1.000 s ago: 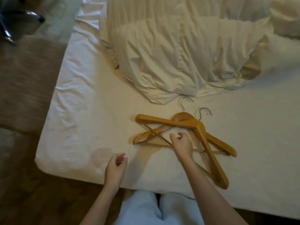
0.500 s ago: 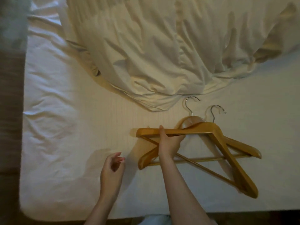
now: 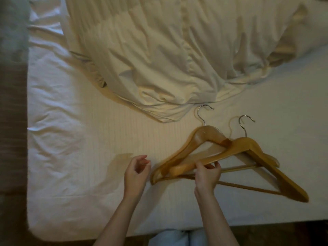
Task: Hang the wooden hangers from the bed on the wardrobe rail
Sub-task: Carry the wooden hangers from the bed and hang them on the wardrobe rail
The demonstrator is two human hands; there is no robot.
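Two wooden hangers [image 3: 230, 157] lie crossed on the white bed [image 3: 88, 139], near the crumpled blanket [image 3: 159, 50]. The right hand [image 3: 206, 175] pinches the top hanger's arm. The left hand [image 3: 136, 173] is half open, empty.

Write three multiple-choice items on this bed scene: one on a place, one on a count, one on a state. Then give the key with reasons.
1. Where does the rumpled cream duvet lie relative to the wooden hangers with metal hooks?
A. Farther up the bed
B. On the floor
C. Under them

2. How many metal hooks show?
A. One
B. Two
C. Four

3. What is the right hand doing?
A. Resting flat on the white sheet
B. Gripping a hanger arm
C. Holding the duvet

Key: 1 A, the duvet is heaped beyond the hooks. 2 B, two silver hooks point toward the duvet. 3 B, its fingers close round a wooden arm, while the left hand holds nothing.
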